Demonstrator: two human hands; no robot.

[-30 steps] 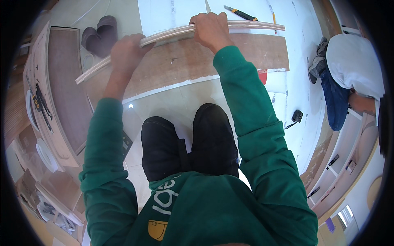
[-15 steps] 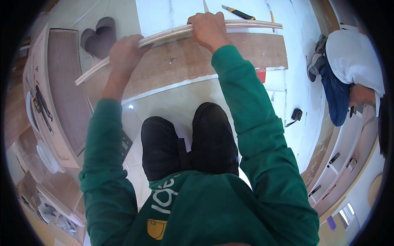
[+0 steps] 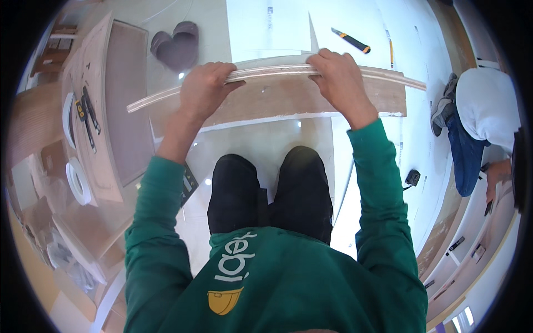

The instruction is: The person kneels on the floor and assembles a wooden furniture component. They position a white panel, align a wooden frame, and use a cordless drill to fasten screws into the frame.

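Observation:
A long, narrow plywood strip (image 3: pixel 272 71) runs crosswise in front of my knees, its pale layered edge facing up. My left hand (image 3: pixel 204 91) is closed around it left of the middle, with the thumb on the near side. Further right, my right hand (image 3: pixel 341 80) grips the same strip, fingers over the far side. Below it lies a brown plywood board (image 3: pixel 266 100) with a rough white near edge; the strip overlaps its far part. Whether the two touch is hidden from me.
White sheeting (image 3: pixel 383 83) covers the floor at right, with a utility knife (image 3: pixel 351 40), a pencil (image 3: pixel 391 49) and a tape measure (image 3: pixel 412 177). Dark slippers (image 3: pixel 176 47) lie far left, near a wooden panel (image 3: pixel 130 100) bearing tools. A person (image 3: pixel 483 111) crouches at right.
The strip has come toward me and to the right with both hands on it; its right end now reaches past the board's end. My view has shifted too.

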